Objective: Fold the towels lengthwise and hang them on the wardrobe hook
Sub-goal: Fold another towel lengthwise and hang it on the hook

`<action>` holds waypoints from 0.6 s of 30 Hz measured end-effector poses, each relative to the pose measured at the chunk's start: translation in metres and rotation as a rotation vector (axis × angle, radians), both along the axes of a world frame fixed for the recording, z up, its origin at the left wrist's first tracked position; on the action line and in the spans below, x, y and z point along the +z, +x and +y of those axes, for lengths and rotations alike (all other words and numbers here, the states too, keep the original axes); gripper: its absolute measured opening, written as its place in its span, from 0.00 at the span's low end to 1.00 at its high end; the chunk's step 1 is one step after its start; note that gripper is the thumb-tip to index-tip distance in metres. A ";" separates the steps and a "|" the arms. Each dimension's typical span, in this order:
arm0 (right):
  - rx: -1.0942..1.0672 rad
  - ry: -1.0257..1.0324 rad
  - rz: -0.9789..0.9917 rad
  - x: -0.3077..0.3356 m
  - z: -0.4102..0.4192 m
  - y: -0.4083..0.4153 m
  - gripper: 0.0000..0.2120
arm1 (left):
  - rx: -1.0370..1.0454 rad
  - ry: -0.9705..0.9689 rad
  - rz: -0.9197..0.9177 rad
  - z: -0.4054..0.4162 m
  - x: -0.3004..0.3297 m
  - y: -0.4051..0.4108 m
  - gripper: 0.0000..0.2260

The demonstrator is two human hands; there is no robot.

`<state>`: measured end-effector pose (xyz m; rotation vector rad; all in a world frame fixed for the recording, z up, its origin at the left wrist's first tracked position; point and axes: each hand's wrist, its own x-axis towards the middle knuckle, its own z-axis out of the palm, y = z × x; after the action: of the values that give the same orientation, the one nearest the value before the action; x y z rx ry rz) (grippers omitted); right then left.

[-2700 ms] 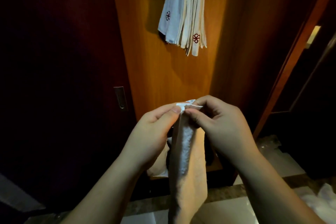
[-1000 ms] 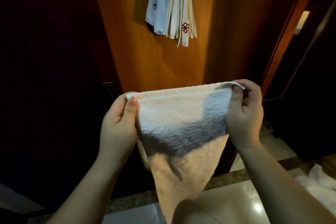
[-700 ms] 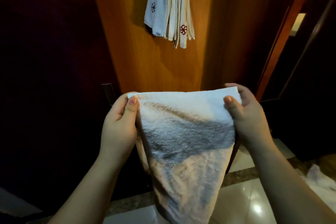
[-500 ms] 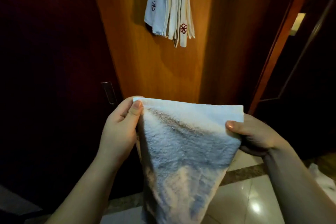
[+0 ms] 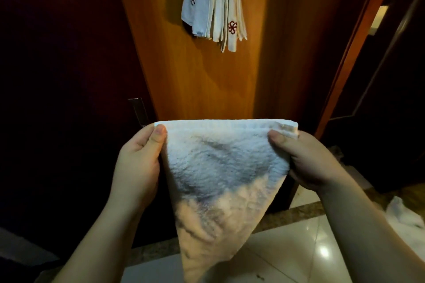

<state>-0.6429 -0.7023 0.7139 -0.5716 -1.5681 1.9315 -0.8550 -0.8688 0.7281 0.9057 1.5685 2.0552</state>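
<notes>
I hold a white terry towel (image 5: 220, 174) stretched out flat in front of me, its top edge level and the rest hanging down to a narrow end. My left hand (image 5: 140, 163) pinches the top left corner between thumb and fingers. My right hand (image 5: 303, 163) grips the top right corner, where the cloth is bunched and doubled. Above, several folded white towels (image 5: 213, 4) with red flower emblems hang against the wooden wardrobe panel (image 5: 207, 80). The hook itself is hidden above the frame.
A dark wardrobe door with a metal plate (image 5: 138, 110) stands at the left. An orange wooden door frame (image 5: 351, 48) runs up the right side. More white cloth (image 5: 404, 216) lies on the glossy tiled floor (image 5: 287, 257) at the lower right.
The towel went from a narrow bunch pinched between both hands to spread wide. In the last half second my right hand rose again, levelling the top edge.
</notes>
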 end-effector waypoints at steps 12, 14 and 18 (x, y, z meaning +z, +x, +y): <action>-0.375 0.168 -0.299 -0.013 -0.066 -0.042 0.14 | 0.164 -0.102 -0.039 0.008 -0.024 0.069 0.13; -0.353 0.215 -0.328 -0.013 -0.074 -0.046 0.14 | 0.107 -0.102 -0.057 0.008 -0.021 0.080 0.12; -0.261 0.220 -0.272 -0.014 -0.082 -0.049 0.15 | 0.017 -0.065 -0.096 0.008 -0.015 0.095 0.11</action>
<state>-0.6918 -0.7841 0.7002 -0.9235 -1.7451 1.5136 -0.7602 -0.8605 0.7127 0.7616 1.5873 2.0163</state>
